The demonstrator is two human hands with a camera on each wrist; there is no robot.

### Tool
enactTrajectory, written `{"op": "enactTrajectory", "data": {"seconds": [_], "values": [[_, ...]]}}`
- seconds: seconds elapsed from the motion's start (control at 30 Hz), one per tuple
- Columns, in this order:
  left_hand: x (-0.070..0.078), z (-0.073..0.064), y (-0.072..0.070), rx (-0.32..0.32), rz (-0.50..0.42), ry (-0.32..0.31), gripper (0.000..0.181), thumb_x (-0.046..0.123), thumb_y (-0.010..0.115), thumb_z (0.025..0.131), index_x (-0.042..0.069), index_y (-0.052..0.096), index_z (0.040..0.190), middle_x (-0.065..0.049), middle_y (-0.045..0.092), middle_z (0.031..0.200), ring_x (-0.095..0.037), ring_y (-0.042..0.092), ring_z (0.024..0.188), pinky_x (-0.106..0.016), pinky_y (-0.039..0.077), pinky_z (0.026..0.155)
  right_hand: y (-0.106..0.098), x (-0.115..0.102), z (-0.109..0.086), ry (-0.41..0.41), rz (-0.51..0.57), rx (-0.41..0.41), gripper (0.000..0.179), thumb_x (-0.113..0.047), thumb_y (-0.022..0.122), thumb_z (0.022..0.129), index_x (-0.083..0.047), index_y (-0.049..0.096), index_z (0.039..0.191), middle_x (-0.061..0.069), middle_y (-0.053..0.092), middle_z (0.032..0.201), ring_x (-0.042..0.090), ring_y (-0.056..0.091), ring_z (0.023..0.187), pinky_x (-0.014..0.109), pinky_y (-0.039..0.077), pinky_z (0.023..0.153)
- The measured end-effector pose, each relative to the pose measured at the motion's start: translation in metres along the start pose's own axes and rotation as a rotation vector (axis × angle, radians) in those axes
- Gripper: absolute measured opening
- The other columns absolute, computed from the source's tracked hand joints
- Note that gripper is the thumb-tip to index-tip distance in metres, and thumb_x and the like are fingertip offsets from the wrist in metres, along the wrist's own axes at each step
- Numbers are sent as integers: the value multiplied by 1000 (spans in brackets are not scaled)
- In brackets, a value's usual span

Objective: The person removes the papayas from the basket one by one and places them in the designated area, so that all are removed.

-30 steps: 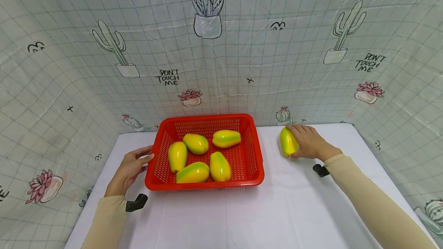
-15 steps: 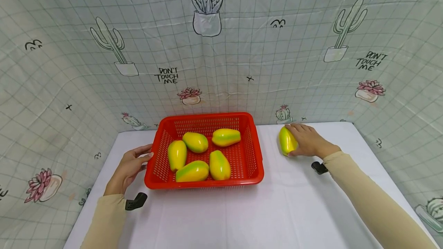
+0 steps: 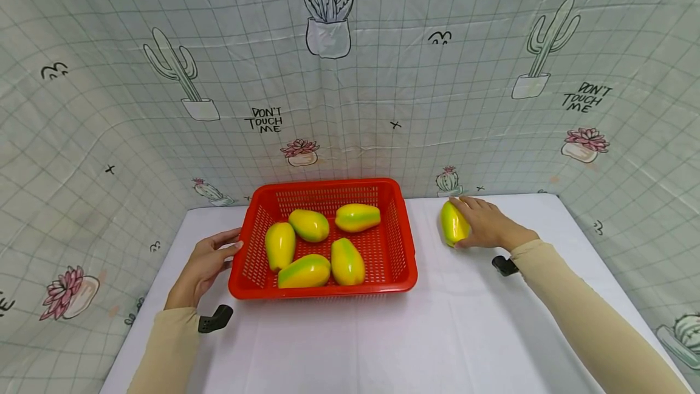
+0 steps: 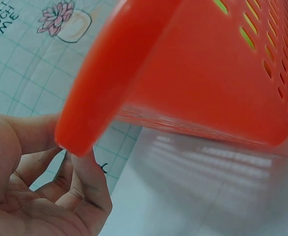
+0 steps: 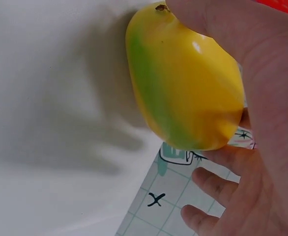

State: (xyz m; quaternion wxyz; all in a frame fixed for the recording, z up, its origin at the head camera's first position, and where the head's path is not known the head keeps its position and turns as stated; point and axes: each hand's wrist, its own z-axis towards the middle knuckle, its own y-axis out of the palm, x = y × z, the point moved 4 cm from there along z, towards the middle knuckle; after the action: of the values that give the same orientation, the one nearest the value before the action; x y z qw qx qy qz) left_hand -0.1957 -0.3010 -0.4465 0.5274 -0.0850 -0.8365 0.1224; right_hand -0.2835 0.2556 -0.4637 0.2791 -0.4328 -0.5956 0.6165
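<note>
A red mesh basket [image 3: 322, 289] stands on the white table [image 3: 383, 339] and holds several yellow-green mangoes [image 3: 308, 225]. My left hand [image 3: 232, 242] rests with relaxed fingers against the basket's left rim. In the left wrist view the fingertips of that left hand [image 4: 70, 152] touch the corner of the basket [image 4: 208, 73]. To the right of the basket, one more mango [image 3: 451, 224] lies on the table near the back edge. My right hand [image 3: 478, 221] cups it, thumb at the near end and fingers over the far end. The right wrist view shows the mango [image 5: 183, 83] against the palm of my right hand [image 5: 264, 98].
A cactus-print cloth backdrop [image 3: 350, 108] closes the table in at the back and on both sides. Bare white tabletop stretches in front of the basket. Black camera mounts sit at the left wrist [image 3: 216, 320] and the right wrist [image 3: 503, 265].
</note>
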Motion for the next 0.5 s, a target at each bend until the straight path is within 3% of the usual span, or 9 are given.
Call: {"op": "enactTrajectory", "data": {"seconds": [0.5], "values": [[-1, -1, 1, 1, 6, 20, 59, 18, 57, 110, 1, 37, 162, -25, 37, 162, -21, 55, 112, -20, 53, 81, -1, -1, 0, 0, 13, 0, 101, -38, 91, 80, 4, 38, 154, 41, 41, 151, 64, 43, 136, 75, 34, 111]]}}
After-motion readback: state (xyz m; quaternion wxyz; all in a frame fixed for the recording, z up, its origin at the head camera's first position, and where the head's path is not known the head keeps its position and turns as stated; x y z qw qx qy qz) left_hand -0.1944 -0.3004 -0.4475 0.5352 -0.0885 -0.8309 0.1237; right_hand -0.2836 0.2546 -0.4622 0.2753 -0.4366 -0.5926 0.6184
